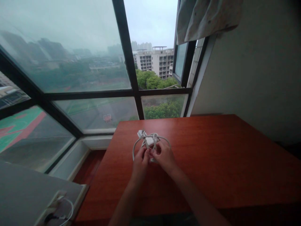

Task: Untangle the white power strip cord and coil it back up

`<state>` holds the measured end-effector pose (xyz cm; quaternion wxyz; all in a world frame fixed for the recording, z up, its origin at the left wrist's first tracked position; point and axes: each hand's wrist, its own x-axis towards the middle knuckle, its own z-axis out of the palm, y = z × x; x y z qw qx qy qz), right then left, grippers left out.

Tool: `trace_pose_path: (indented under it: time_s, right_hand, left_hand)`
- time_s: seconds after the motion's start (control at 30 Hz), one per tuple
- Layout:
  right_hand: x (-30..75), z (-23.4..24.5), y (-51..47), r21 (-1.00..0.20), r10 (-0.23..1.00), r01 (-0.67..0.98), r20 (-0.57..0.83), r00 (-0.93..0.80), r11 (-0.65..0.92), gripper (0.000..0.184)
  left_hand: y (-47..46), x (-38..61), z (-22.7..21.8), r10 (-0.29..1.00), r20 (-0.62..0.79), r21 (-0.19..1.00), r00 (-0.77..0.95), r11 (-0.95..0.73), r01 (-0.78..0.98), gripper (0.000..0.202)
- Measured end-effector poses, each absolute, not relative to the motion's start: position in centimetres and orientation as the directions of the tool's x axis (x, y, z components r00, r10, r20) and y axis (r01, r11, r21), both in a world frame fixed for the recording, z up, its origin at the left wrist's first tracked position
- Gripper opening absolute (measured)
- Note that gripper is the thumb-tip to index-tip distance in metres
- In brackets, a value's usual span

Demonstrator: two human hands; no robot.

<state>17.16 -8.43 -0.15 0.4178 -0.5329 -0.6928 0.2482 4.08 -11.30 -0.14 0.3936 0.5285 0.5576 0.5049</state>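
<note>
A white charger block (147, 139) with its white cable (138, 145) looped around it lies on the reddish wooden table (211, 150), near the table's far left corner. My left hand (140, 160) and my right hand (164, 155) meet just in front of it, thumbs and fingers pinched on the cable. Loops of cable stand out to the left and over the top of both hands. A small white plug end (141, 133) sticks out behind the block.
A large dark-framed window (128, 62) fills the left and the far side, with buildings and trees outside. A white wall (254, 69) stands to the right, a curtain (207, 17) hanging above. At the lower left a grey surface (28, 194) carries another white charger and cable (61, 208).
</note>
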Motion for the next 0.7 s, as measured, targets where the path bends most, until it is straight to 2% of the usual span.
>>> trace_pose_path:
  time_s: [0.2,0.53,0.7]
  right_hand:
    - [17.7,-0.5,-8.4,-0.835,0.923,0.392,0.351,-0.159,0.385,0.027]
    - [17.4,0.1,-8.6,-0.859,0.868,0.161,0.451,-0.207,0.485,0.032]
    - [17.6,-0.2,-7.7,-0.899,0.889,0.053,0.418,-0.188,0.434,0.033]
  left_hand:
    - [-10.7,4.3,-0.3,0.984,0.03,0.997,-0.174,-0.019,0.07,0.037]
    - [-10.6,4.5,-0.7,0.977,0.112,0.985,-0.179,-0.086,0.147,0.031]
    - [-11.1,4.6,-0.3,0.989,0.087,0.992,-0.121,-0.075,0.097,0.039]
